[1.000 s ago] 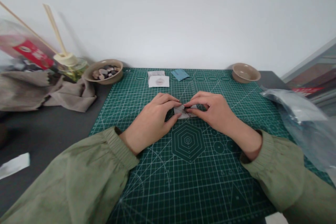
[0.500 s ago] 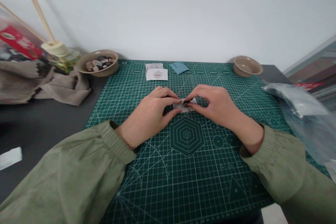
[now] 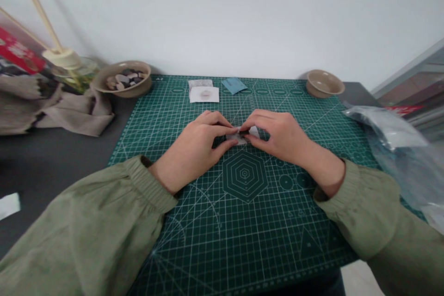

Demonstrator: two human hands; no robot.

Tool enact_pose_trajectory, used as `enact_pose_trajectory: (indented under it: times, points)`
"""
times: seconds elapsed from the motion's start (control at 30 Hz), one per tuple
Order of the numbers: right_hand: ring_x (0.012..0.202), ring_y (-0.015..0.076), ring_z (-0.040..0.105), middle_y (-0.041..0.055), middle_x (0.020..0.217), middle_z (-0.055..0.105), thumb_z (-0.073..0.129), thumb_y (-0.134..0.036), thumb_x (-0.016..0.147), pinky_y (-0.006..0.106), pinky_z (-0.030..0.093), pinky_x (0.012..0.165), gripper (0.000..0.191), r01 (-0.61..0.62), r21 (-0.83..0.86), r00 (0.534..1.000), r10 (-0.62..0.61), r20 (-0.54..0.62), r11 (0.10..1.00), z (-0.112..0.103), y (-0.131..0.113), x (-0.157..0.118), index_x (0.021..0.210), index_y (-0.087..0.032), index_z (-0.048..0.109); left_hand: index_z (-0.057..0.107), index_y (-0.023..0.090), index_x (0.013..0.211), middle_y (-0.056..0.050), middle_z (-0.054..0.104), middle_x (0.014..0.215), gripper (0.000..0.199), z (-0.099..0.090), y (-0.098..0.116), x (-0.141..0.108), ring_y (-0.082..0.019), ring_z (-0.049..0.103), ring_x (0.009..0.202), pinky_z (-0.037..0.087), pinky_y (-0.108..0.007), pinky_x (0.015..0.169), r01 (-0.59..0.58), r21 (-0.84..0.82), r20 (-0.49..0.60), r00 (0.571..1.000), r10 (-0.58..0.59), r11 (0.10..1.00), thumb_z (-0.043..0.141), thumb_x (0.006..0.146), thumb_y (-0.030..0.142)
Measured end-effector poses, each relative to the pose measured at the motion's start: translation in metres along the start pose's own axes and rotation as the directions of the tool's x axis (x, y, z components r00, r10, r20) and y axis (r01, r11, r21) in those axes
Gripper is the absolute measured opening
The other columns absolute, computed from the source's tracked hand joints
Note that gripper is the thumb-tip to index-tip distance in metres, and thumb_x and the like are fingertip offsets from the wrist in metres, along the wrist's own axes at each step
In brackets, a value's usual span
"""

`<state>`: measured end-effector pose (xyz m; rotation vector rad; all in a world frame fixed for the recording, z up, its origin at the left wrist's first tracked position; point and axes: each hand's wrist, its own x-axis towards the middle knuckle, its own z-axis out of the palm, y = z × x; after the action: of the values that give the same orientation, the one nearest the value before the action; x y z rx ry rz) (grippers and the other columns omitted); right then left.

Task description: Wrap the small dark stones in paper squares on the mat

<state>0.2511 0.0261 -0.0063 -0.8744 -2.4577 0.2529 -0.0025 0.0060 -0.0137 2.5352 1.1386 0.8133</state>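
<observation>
At the middle of the green cutting mat (image 3: 263,222) lies a small white card (image 3: 255,135) with greyish print, partly covered by my fingers. My left hand (image 3: 199,143) holds its left side, the thumb along the near edge and the fingertips across the far part. My right hand (image 3: 282,138) pinches a small dark piece (image 3: 244,132) between thumb and forefinger, just over the card. Whether the piece touches the card I cannot tell.
Two white cards (image 3: 204,94) and a blue packet (image 3: 234,85) lie at the back. A bowl of pebbles (image 3: 126,79) stands left, another brown bowl (image 3: 324,83) right. A reed diffuser (image 3: 64,59), cloth (image 3: 79,113) and clear plastic bag (image 3: 398,143) flank the mat.
The dark piece shows more plainly between my right fingers, which have shifted slightly over the card. My left hand stays on the card; the whole view has moved a little.
</observation>
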Motion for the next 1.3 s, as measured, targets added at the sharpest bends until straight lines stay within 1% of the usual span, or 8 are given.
enact_pose_trajectory:
  times: [0.23, 0.4, 0.6, 0.77, 0.9, 1.07, 1.2, 1.3]
  points:
    - [0.101, 0.0230, 0.075, 0.0066, 0.115, 0.078, 0.067, -0.019, 0.101, 0.034, 0.054, 0.082, 0.013, 0.016, -0.067, 1.000, -0.015, 0.019, 0.998, -0.0028, -0.0025, 0.0006, 0.111, -0.018, 0.075, 0.082, 0.024, 0.125, -0.007, 0.075, 0.107, 0.029, -0.0006, 0.0027, 0.0003, -0.028, 0.064, 0.108, 0.056, -0.045, 0.095, 0.014, 0.029, 0.011, 1.000, -0.014, 0.999, 0.069, 0.105, 0.040]
    - [0.099, 0.0222, 0.075, 0.0056, 0.114, 0.079, 0.066, -0.021, 0.102, 0.033, 0.054, 0.080, 0.013, 0.006, -0.080, 0.999, -0.002, 0.048, 0.997, -0.0043, -0.0037, 0.0007, 0.112, -0.021, 0.075, 0.082, 0.025, 0.125, -0.008, 0.075, 0.108, 0.028, -0.0015, 0.0035, 0.0008, -0.028, 0.064, 0.107, 0.056, -0.046, 0.095, 0.028, 0.025, 0.020, 0.999, -0.029, 0.999, 0.068, 0.104, 0.039]
    - [0.101, 0.0230, 0.075, 0.0067, 0.116, 0.079, 0.066, -0.023, 0.103, 0.033, 0.053, 0.080, 0.014, 0.022, -0.096, 0.998, -0.016, 0.062, 0.995, -0.0029, -0.0052, 0.0015, 0.112, -0.018, 0.075, 0.082, 0.026, 0.125, -0.007, 0.075, 0.107, 0.028, -0.0016, 0.0036, 0.0012, -0.028, 0.064, 0.108, 0.055, -0.046, 0.096, 0.034, 0.029, 0.024, 0.999, -0.034, 0.999, 0.069, 0.104, 0.039]
    - [0.101, 0.0220, 0.076, 0.0066, 0.118, 0.079, 0.065, -0.024, 0.104, 0.031, 0.052, 0.075, 0.015, 0.017, -0.118, 1.000, -0.014, 0.024, 0.993, -0.0003, -0.0070, 0.0019, 0.113, -0.018, 0.076, 0.082, 0.024, 0.125, -0.007, 0.075, 0.107, 0.028, -0.0021, 0.0031, 0.0012, -0.028, 0.064, 0.107, 0.055, -0.046, 0.096, 0.021, 0.033, 0.022, 1.000, -0.022, 0.999, 0.070, 0.104, 0.037]
    - [0.100, 0.0215, 0.075, 0.0053, 0.117, 0.080, 0.066, -0.024, 0.103, 0.031, 0.052, 0.076, 0.014, 0.015, -0.110, 0.999, -0.010, 0.045, 0.994, -0.0013, -0.0071, 0.0011, 0.113, -0.020, 0.076, 0.082, 0.023, 0.126, -0.008, 0.075, 0.107, 0.029, -0.0025, 0.0025, 0.0008, -0.027, 0.064, 0.107, 0.056, -0.045, 0.095, 0.014, 0.031, 0.016, 1.000, -0.015, 0.999, 0.071, 0.104, 0.039]
    - [0.099, 0.0218, 0.076, 0.0051, 0.117, 0.080, 0.066, -0.024, 0.103, 0.031, 0.050, 0.071, 0.015, 0.013, -0.146, 1.000, -0.010, 0.027, 0.989, -0.0012, -0.0094, 0.0013, 0.113, -0.019, 0.077, 0.081, 0.026, 0.127, -0.007, 0.076, 0.107, 0.028, -0.0018, 0.0019, 0.0008, -0.028, 0.064, 0.107, 0.055, -0.046, 0.096, 0.014, 0.043, 0.028, 0.999, -0.016, 0.999, 0.070, 0.104, 0.037]
    - [0.099, 0.0211, 0.076, 0.0035, 0.116, 0.080, 0.067, -0.024, 0.103, 0.031, 0.050, 0.073, 0.013, 0.011, -0.137, 0.999, -0.006, 0.035, 0.991, -0.0016, -0.0097, 0.0011, 0.112, -0.021, 0.076, 0.082, 0.025, 0.125, -0.008, 0.076, 0.108, 0.029, -0.0019, 0.0024, 0.0007, -0.028, 0.065, 0.108, 0.056, -0.046, 0.096, 0.027, 0.027, 0.020, 0.999, -0.028, 0.999, 0.069, 0.104, 0.041]
    - [0.099, 0.0214, 0.077, 0.0041, 0.115, 0.080, 0.066, -0.024, 0.103, 0.031, 0.050, 0.072, 0.014, 0.015, -0.136, 1.000, -0.012, 0.018, 0.991, -0.0009, -0.0097, 0.0013, 0.112, -0.019, 0.076, 0.082, 0.026, 0.125, -0.008, 0.076, 0.108, 0.028, -0.0026, 0.0028, 0.0006, -0.028, 0.065, 0.107, 0.056, -0.047, 0.095, 0.020, 0.034, 0.028, 0.999, -0.021, 0.999, 0.069, 0.104, 0.039]
